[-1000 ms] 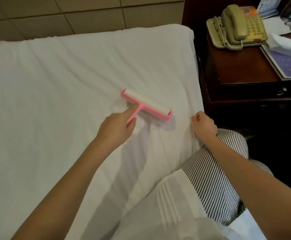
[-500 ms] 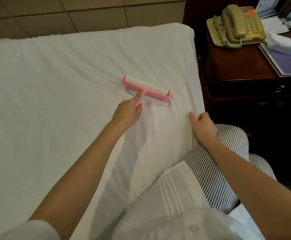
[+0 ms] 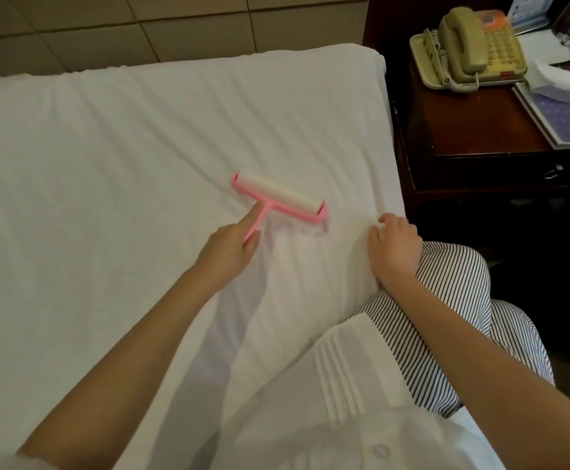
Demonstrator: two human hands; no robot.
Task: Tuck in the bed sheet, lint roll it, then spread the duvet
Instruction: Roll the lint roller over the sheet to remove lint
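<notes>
A white bed sheet (image 3: 124,184) covers the mattress across most of the view. A pink lint roller (image 3: 278,198) with a white roll lies flat on the sheet near the bed's right side. My left hand (image 3: 229,252) grips its pink handle, index finger stretched along the stem. My right hand (image 3: 394,245) rests at the right edge of the mattress, its fingers curled on the sheet there. No duvet is in view.
A dark wooden nightstand (image 3: 473,130) stands right of the bed with a beige telephone (image 3: 473,45), a tissue (image 3: 555,83) and a purple-covered book (image 3: 565,120). A tiled wall (image 3: 141,25) runs behind the bed. My striped knee (image 3: 453,293) leans against the mattress.
The roller went away from me up the sheet, then came back towards me. My right hand stayed at the mattress edge.
</notes>
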